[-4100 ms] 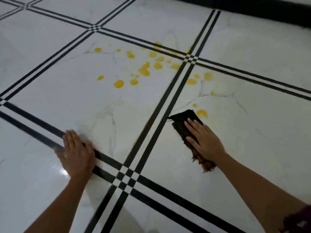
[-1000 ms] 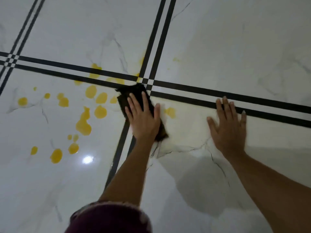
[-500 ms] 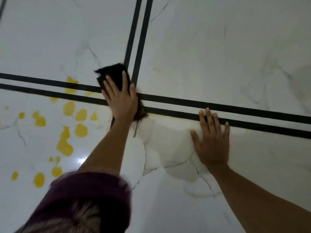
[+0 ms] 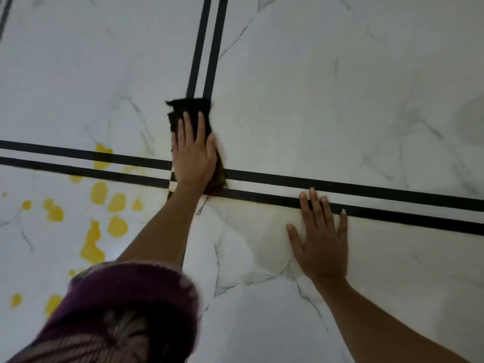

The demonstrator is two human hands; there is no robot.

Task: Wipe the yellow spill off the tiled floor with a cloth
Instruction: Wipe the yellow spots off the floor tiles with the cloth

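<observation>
From the head view, our purple sleeve [image 4: 125, 310] blocks the lower left floor [image 4: 340, 87] and cuts off part of the yellow spill [image 4: 99, 192]. The dark cloth [image 4: 190, 111] lies lengthwise along the black stripes [image 4: 207, 48], pointing away from us, its middle hidden under our flat left hand [image 4: 193, 155]. Our right hand [image 4: 320, 239] lies spread, empty, nearby.

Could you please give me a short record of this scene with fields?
floor: white marbled tiles with black lines
spill: yellow drops, image-left of the cloth, unwiped
cloth: dark, at the line crossing
left hand: flat on the cloth
right hand: flat on bare tile, fingertips on a black line
</observation>
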